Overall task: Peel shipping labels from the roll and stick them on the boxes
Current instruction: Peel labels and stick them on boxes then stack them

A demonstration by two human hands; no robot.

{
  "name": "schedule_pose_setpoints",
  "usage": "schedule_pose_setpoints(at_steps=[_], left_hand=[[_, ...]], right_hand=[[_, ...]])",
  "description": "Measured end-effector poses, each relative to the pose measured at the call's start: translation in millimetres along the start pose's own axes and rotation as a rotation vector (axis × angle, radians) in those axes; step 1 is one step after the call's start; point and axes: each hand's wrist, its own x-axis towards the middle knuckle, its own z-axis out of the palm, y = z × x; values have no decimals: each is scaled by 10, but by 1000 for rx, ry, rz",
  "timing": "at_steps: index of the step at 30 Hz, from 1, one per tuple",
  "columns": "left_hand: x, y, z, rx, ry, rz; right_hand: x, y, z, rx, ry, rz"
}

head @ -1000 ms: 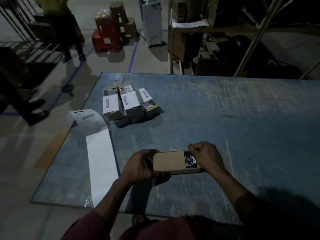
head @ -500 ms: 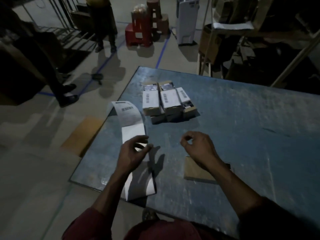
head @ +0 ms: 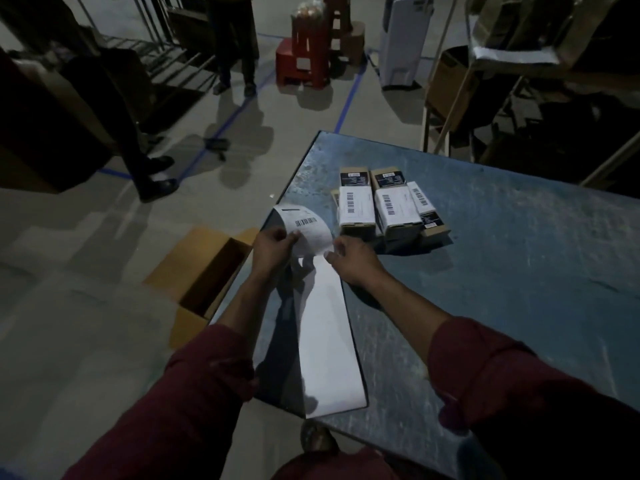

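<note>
Both hands hold the label strip at its curled top end. My left hand pinches the left edge of the printed label, thumb on top by the barcode. My right hand pinches the right edge w/ finger and thumb, just beside the left. I can't tell if the label is coming off the backing yet, too dark there.

From the grip, the white backing strip runs back toward me, flat along the left side of the blue table, & its end hangs a bit over the near edge.

Just past my right hand sit the boxes, packed side by side, touching. Three show white labels w/ barcodes on top.

Left of the grip & lower, on the floor, is an open cardboard carton. Far past the grip I see red stools & a person's legs standing. Another person's shoes are far left. My sleeves are dark red.
</note>
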Motion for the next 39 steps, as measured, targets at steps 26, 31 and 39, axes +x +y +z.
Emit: schedule_pose_setpoints(at_steps=[26,31,39], left_hand=[[-674,477,-327,477,352,830],[-863,592,-324,614,-130,857],[-1028,593,-234,390,-254,501]], right_hand=[[-830,-82,-295,928,-144,-64],[-888,-111,-367,826,-89,-125],[-1027,-169,-449,543,86,-278]])
